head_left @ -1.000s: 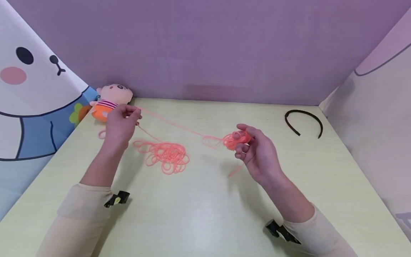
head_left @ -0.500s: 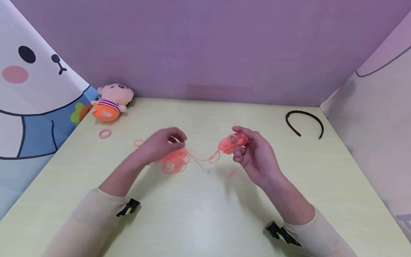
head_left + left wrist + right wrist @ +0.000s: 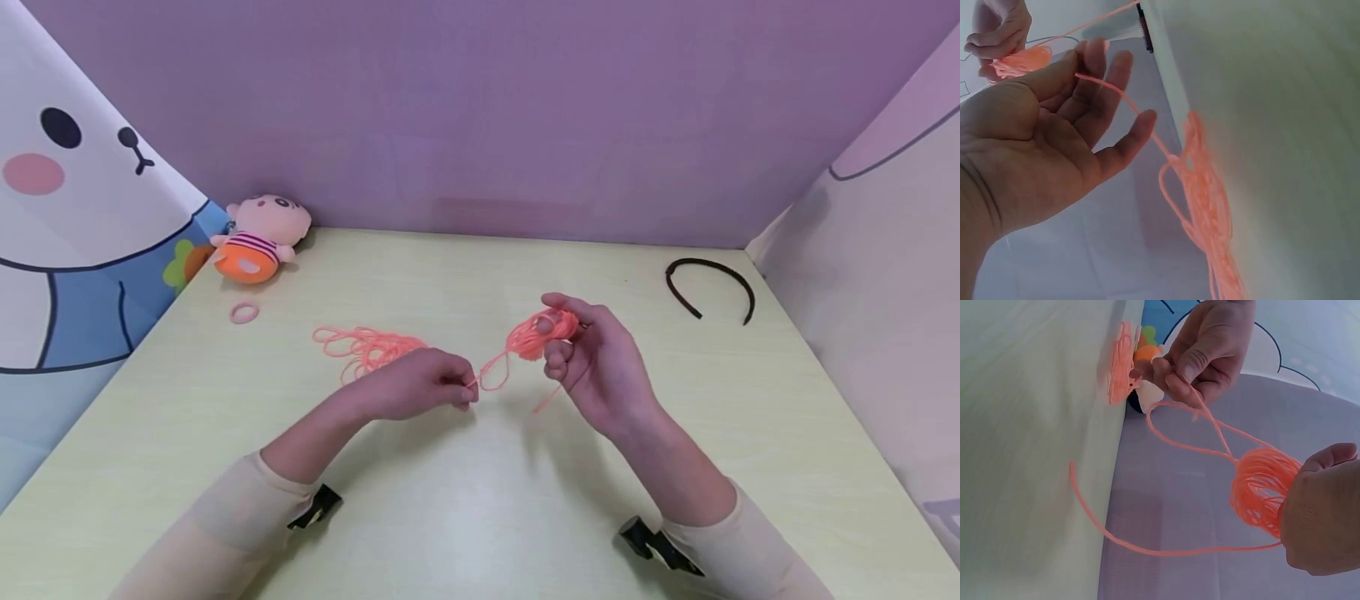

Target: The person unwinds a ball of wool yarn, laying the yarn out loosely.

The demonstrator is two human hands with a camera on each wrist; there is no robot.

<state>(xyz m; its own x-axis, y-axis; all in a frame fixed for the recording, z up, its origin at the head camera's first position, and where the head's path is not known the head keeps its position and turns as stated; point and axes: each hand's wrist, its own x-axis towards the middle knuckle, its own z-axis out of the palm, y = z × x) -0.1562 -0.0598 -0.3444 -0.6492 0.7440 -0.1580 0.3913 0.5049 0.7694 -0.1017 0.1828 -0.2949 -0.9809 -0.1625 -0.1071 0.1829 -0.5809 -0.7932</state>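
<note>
Coral-pink yarn is wound into a loose bundle [image 3: 531, 336] that my right hand [image 3: 607, 358] holds, its fingers curled into the loops. A strand and a slack loop run from the bundle to my left hand [image 3: 423, 383], which pinches the strand between thumb and fingertips, as the right wrist view shows. Under and behind the left hand lies a loose pile of the same yarn [image 3: 367, 346], partly hidden by that hand in the head view. A free yarn end [image 3: 1147, 551] hangs below the right hand.
A plush doll [image 3: 258, 237] in orange sits at the back left corner of the table [image 3: 480, 500], with a small pink ring [image 3: 244, 312] in front of it. A dark headband [image 3: 712, 265] lies at the back right. Fabric walls enclose the table's back and sides.
My left hand has come from beside the doll down and right, toward the bundle. The strand that was stretched between the hands is now short and slack. The right hand has barely moved.
</note>
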